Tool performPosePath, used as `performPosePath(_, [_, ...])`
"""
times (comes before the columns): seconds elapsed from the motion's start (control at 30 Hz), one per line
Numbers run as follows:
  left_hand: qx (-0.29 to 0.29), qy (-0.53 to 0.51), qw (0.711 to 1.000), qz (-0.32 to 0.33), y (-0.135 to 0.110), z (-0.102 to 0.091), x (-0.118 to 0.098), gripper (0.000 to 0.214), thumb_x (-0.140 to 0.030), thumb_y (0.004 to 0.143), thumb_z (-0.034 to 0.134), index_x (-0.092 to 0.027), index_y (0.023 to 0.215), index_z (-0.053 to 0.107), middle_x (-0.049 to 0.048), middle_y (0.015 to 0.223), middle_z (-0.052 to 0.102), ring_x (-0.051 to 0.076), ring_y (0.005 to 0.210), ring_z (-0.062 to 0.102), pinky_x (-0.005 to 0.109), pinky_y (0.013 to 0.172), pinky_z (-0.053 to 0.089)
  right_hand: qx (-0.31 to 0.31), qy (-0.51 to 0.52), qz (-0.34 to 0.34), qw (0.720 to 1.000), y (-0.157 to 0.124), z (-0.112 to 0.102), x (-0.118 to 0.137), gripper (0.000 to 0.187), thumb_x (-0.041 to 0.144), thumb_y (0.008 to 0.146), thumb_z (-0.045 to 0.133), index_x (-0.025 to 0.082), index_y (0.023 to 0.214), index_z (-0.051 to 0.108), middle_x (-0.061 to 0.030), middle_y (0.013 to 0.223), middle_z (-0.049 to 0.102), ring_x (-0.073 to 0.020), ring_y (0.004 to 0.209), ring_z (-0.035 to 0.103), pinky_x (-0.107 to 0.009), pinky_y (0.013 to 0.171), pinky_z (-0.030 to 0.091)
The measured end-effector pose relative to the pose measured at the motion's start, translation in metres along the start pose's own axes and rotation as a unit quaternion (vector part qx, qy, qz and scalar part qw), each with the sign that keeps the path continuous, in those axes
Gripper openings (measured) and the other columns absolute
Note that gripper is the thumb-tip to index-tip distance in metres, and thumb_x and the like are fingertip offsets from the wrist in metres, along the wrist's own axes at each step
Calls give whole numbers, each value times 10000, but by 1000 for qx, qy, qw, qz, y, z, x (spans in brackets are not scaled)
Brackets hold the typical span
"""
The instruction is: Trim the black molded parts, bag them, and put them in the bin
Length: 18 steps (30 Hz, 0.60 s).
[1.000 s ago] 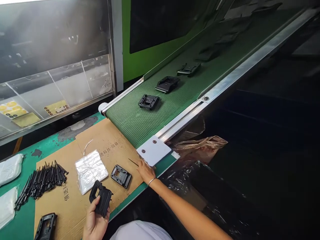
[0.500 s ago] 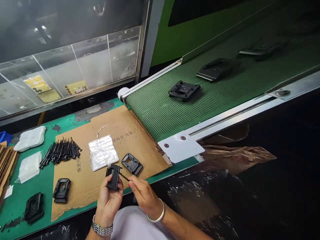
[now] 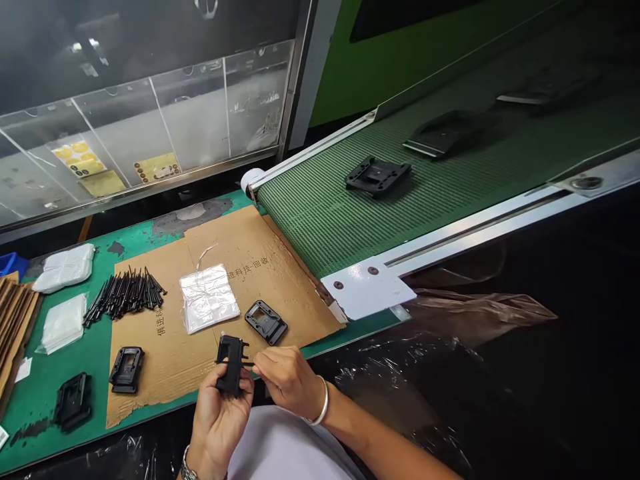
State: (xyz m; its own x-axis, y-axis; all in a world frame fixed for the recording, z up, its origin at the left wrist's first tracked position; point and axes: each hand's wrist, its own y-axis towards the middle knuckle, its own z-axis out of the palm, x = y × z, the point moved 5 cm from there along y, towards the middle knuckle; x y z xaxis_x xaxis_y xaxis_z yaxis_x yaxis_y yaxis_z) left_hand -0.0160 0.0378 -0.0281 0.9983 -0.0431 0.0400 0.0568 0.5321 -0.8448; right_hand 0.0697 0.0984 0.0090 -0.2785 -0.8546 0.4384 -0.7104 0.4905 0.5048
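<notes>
In my left hand (image 3: 223, 420) is a black plastic plate-like part (image 3: 231, 377), gripped between thumb and fingers and held nearly upright near the table's front edge. My right hand (image 3: 290, 379) pinches a thin black rod (image 3: 249, 365) against the right side of this part. Short black stubs stick out on that side, just above the rod. How deep the rod sits in the part is hidden. Beyond my hands, a similar black part (image 3: 274, 330) lies on the cardboard (image 3: 200, 373). A heap of black rods (image 3: 125, 293) lies farther left.
A tied stack of clear bags (image 3: 210, 303) sits on the cardboard. More black parts lie at left (image 3: 131, 377) and on the green table (image 3: 73, 403). A green conveyor belt (image 3: 320, 227) at right carries several black parts. White bag stacks (image 3: 65, 267) stand at far left.
The held part has turned more upright and sits slightly lower in view. My right hand has come closer to it, and less of the rod shows between them. The whole view has shifted slightly.
</notes>
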Motion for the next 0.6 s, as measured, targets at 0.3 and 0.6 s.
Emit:
performPosePath(0.3, [-29,199,979,-2,-6,-19,-4,116,-30,725,459,-84,662,540,88,623,608,140,522,567,244,477,472,48,213,117,969,-12,3,-29,422,345,930,217,173,622,448,12,554,455,-91,516,441,-202,494,317])
performPosePath(0.6, [28,210,974,75,0,-18,-9,111,-10,653,507,-102,639,567,50,571,608,113,474,557,204,430,456,-5,82,-35,996,-8,-9,7,419,276,927,188,181,589,417,-3,518,446,-114,477,382,-256,463,246])
